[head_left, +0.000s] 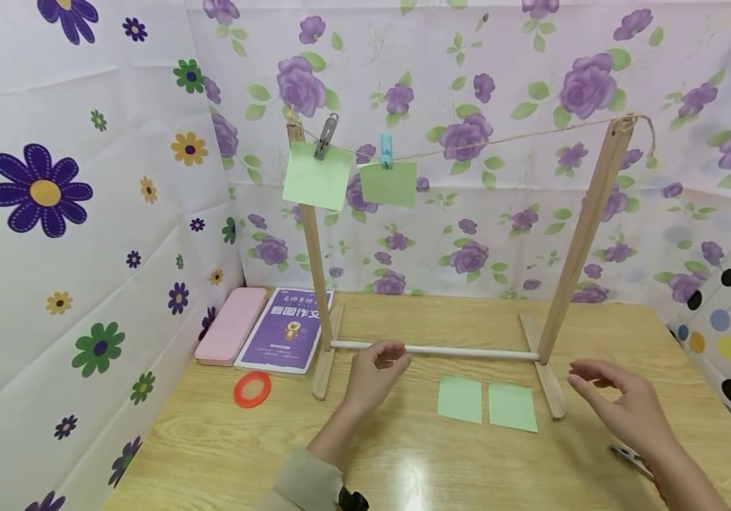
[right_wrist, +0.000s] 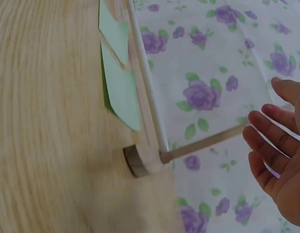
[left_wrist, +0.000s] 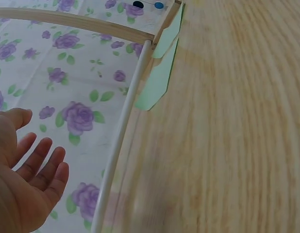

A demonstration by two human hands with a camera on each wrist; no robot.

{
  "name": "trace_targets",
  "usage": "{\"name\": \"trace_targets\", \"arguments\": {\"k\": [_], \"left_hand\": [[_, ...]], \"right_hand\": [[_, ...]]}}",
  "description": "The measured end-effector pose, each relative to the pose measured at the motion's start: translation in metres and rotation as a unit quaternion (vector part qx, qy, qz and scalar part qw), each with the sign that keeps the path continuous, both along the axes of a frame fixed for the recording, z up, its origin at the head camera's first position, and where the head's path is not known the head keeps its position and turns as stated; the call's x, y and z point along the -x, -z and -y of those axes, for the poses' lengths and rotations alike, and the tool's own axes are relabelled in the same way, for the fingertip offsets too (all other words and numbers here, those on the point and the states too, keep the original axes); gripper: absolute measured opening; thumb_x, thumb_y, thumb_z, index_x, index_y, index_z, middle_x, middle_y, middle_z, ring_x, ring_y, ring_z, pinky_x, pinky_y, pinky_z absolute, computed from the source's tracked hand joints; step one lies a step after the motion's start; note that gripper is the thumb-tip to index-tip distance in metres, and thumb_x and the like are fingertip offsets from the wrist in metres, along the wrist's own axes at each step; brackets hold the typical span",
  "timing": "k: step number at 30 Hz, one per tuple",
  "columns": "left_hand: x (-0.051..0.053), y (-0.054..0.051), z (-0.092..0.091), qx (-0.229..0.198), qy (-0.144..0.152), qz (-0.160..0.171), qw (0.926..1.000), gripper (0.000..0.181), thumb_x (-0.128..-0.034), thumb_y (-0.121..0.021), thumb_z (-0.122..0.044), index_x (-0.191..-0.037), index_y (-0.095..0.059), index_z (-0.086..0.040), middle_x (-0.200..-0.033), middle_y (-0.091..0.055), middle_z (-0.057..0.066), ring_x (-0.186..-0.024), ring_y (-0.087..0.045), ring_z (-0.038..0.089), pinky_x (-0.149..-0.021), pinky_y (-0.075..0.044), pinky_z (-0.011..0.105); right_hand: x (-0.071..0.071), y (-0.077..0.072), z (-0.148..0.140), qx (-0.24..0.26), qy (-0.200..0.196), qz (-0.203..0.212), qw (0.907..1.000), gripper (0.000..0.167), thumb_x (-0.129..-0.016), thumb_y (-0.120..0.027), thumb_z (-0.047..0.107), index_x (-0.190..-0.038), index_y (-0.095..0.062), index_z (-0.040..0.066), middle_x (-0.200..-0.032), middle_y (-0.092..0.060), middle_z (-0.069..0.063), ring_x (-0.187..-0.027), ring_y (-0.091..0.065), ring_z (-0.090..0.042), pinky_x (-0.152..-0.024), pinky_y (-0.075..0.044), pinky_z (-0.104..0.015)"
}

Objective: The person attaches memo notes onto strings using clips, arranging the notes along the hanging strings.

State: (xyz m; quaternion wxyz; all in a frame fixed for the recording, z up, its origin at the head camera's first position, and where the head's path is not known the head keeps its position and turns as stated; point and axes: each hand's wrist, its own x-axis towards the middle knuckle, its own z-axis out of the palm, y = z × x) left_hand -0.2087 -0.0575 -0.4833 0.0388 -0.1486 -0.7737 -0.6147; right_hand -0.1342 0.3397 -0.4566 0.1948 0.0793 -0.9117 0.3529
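Observation:
My left hand [head_left: 373, 376] hovers over the table just in front of the white rod, fingers loosely bent and holding nothing. To the right, my right hand [head_left: 627, 404] is raised beside the stand's right foot, also holding nothing. Between the hands lie two green sticky notes, a left one [head_left: 460, 399] and a right one [head_left: 512, 407]. Two more hang from the twine [head_left: 499, 140]: one note [head_left: 317, 177] under a grey clip [head_left: 326, 136], the other [head_left: 389, 186] under a light blue clip [head_left: 387, 150]. Both wrist views show the fingers spread and relaxed.
The wooden stand has a left post [head_left: 316, 270], a right post [head_left: 585, 241] and a white rod [head_left: 468, 352] low between them. A pink case [head_left: 231, 326], a purple book [head_left: 287, 330] and an orange-red ring [head_left: 253, 389] lie at left. A metal clip [head_left: 632, 460] lies near my right wrist.

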Motion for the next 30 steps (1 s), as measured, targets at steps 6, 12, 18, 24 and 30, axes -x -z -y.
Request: {"name": "trace_targets", "arguments": {"k": [6,12,18,24,30], "left_hand": [[0.002,0.005,-0.008,0.031,0.013,0.009,0.9994,0.029,-0.0970,-0.071,-0.030,-0.118,-0.070,-0.010,-0.113,-0.071,0.001,-0.106,-0.064,0.014,-0.096,-0.056,0.031],[0.000,0.005,-0.012,0.037,0.013,0.028,0.9988,0.029,-0.0964,-0.071,-0.030,-0.118,-0.070,-0.011,-0.117,-0.070,0.006,-0.107,-0.063,0.013,-0.096,-0.055,0.029],[0.002,0.011,-0.015,0.032,0.007,0.030,0.9990,0.027,-0.0960,-0.072,-0.029,-0.116,-0.071,-0.010,-0.117,-0.070,0.011,-0.106,-0.065,0.017,-0.094,-0.057,0.031],[0.008,0.025,-0.023,0.032,0.029,0.049,0.9979,0.034,-0.0943,-0.075,-0.024,-0.120,-0.069,-0.003,-0.121,-0.068,0.015,-0.108,-0.067,0.025,-0.089,-0.057,0.023],[0.013,0.034,-0.032,0.053,0.058,0.042,0.9961,0.037,-0.0935,-0.075,-0.021,-0.122,-0.067,0.001,-0.122,-0.067,0.018,-0.110,-0.066,0.032,-0.091,-0.059,0.030]], "right_hand": [[-0.004,0.011,-0.021,0.003,0.023,0.024,0.9995,0.022,-0.097,-0.072,0.024,-0.117,-0.073,0.014,-0.099,-0.072,0.015,-0.087,-0.059,0.012,-0.070,-0.049,-0.006],[-0.013,0.023,-0.037,0.000,0.039,0.051,0.9979,0.025,-0.096,-0.073,0.027,-0.116,-0.073,0.012,-0.096,-0.071,0.021,-0.084,-0.059,0.013,-0.067,-0.049,-0.006],[-0.016,0.033,-0.048,-0.025,0.070,0.102,0.9920,0.039,-0.097,-0.070,0.040,-0.117,-0.072,0.007,-0.102,-0.075,-0.008,-0.081,-0.056,0.015,-0.063,-0.050,-0.010],[-0.021,0.042,-0.059,-0.048,0.069,0.150,0.9851,0.050,-0.097,-0.069,0.044,-0.121,-0.069,0.001,-0.108,-0.073,-0.016,-0.079,-0.053,0.015,-0.061,-0.051,-0.015],[-0.021,0.049,-0.067,-0.069,0.048,0.179,0.9803,0.055,-0.095,-0.070,0.047,-0.124,-0.068,0.000,-0.113,-0.072,-0.018,-0.085,-0.063,-0.002,-0.063,-0.053,-0.020]]}}
